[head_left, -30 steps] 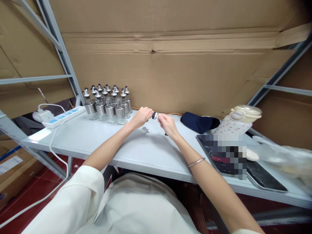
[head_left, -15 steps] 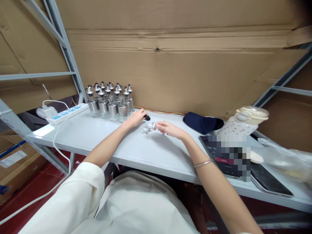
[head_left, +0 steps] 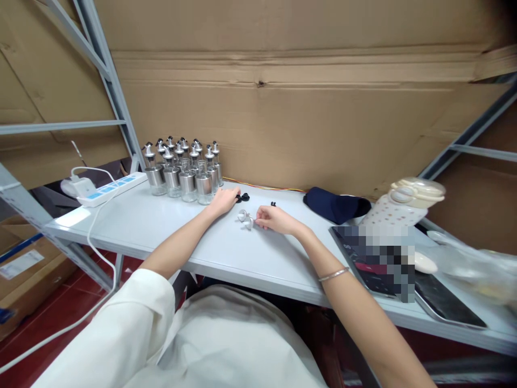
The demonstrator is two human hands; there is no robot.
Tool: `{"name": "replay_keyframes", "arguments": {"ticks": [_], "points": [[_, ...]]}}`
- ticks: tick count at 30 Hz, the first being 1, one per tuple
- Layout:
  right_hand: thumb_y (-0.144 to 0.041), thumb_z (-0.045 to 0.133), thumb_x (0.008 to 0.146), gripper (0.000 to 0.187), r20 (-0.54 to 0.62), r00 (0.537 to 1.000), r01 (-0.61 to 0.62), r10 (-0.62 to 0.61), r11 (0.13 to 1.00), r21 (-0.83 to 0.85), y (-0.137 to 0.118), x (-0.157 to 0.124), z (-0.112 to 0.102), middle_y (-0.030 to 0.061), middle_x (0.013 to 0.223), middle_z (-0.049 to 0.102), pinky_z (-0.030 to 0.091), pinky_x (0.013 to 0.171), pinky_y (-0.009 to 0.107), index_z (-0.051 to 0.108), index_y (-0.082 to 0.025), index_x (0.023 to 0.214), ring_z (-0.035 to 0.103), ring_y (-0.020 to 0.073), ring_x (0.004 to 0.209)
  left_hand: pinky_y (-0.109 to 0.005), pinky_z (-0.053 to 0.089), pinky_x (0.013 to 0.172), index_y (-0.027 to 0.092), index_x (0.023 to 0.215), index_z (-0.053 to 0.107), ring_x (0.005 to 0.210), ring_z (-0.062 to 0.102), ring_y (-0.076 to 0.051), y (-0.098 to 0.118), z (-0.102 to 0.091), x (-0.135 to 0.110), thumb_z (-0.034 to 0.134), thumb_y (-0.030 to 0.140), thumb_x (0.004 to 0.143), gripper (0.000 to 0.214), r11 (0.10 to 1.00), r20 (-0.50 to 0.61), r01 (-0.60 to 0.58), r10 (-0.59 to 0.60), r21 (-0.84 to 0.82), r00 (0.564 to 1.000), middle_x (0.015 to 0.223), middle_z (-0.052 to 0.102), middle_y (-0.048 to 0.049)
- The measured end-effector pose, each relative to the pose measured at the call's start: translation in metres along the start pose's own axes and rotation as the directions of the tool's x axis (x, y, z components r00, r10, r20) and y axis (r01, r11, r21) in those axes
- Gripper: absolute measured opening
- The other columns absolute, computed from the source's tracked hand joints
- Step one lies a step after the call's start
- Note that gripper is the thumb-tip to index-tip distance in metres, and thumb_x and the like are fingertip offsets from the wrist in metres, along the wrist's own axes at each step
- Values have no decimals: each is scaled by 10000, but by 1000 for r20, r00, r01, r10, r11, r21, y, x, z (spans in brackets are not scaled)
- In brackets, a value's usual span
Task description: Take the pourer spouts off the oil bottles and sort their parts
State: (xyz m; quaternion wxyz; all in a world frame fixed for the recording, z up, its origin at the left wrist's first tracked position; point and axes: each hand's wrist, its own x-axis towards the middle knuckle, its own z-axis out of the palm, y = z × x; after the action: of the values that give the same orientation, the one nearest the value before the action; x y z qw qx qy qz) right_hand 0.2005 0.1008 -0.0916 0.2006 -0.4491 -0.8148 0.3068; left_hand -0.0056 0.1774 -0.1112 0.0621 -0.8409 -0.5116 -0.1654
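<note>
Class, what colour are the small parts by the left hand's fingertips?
The parts by the left hand are black, as the head view shows.

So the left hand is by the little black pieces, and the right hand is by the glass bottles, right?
Not quite: the right hand isn't by the glass bottles; the head view shows it beside the small silvery pieces. The left hand is by the little black pieces, as you said.

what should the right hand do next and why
Perhaps ease the right hand back from the silver piece by its fingertips: that piece appears to rest on the table, close beside the other silver piece.
</note>
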Motion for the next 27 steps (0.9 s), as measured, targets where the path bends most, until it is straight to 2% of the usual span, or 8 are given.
{"name": "replay_keyframes", "arguments": {"ticks": [5,10,14,18,21,23,25,27], "points": [[-161,531,755,20,-23,999,31,-30,999,28,-6,-1,-1,-22,606,593,411,563,222,527,-179,750,543,106,556,-334,406,799,171,1050,524,987,601,-237,1,-4,-2,483,200,860,197,1000,-42,8,-8,-12,999,1145,615,-101],[-61,470,716,183,-38,998,57,-53,992,114,-10,-3,-3,-5,678,650,448,643,234,526,-182,840,605,118,658,-327,392,834,174,1051,524,1027,579,-209,8,-21,-4,416,218,893,196,999,-136,6,-13,-51,991,1112,624,-78],[-90,495,704,127,-72,996,60,-49,986,159,-11,-4,-5,-1,661,653,453,654,253,540,-181,779,614,133,659,-326,368,856,163,1025,535,959,577,-193,10,-39,-4,364,224,912,214,993,-375,-14,-32,-121,927,1019,640,-80],[-138,504,722,71,-112,993,57,-41,987,149,-13,-4,-6,2,663,645,453,658,261,547,-181,759,607,132,641,-340,364,885,170,976,534,964,542,-204,-7,-56,-5,377,251,905,191,982,-670,5,-131,-187,730,987,612,-84],[-171,502,730,60,-132,991,55,-38,989,134,-15,-5,-7,7,665,638,448,658,265,551,-178,763,606,138,646,-356,359,941,181,1018,485,1038,508,-200,-38,-65,-7,371,246,904,174,944,-825,82,-320,-319,466,1064,559,-90],[-179,499,731,61,-145,989,57,-39,991,122,-15,-5,-8,8,665,632,446,655,264,549,-177,766,605,140,647,-351,372,955,177,1072,438,1079,492,-192,-64,-69,-9,376,217,894,193,887,-850,129,-462,-444,253,1118,522,-105],[-179,496,732,64,-157,987,59,-41,992,112,-15,-5,-8,10,670,630,444,650,261,548,-176,769,602,138,641,-348,367,984,162,1100,409,1117,481,-191,-92,-71,-13,410,188,870,231,814,-813,177,-574,-553,100,1160,502,-129],[-174,494,732,67,-165,985,62,-44,992,106,-14,-4,-8,13,677,633,444,644,256,550,-174,769,600,134,635,-345,360,1008,146,1147,371,1149,482,-190,-116,-71,-18,444,171,851,305,730,-736,209,-674,-651,63,1223,484,-161]]}}
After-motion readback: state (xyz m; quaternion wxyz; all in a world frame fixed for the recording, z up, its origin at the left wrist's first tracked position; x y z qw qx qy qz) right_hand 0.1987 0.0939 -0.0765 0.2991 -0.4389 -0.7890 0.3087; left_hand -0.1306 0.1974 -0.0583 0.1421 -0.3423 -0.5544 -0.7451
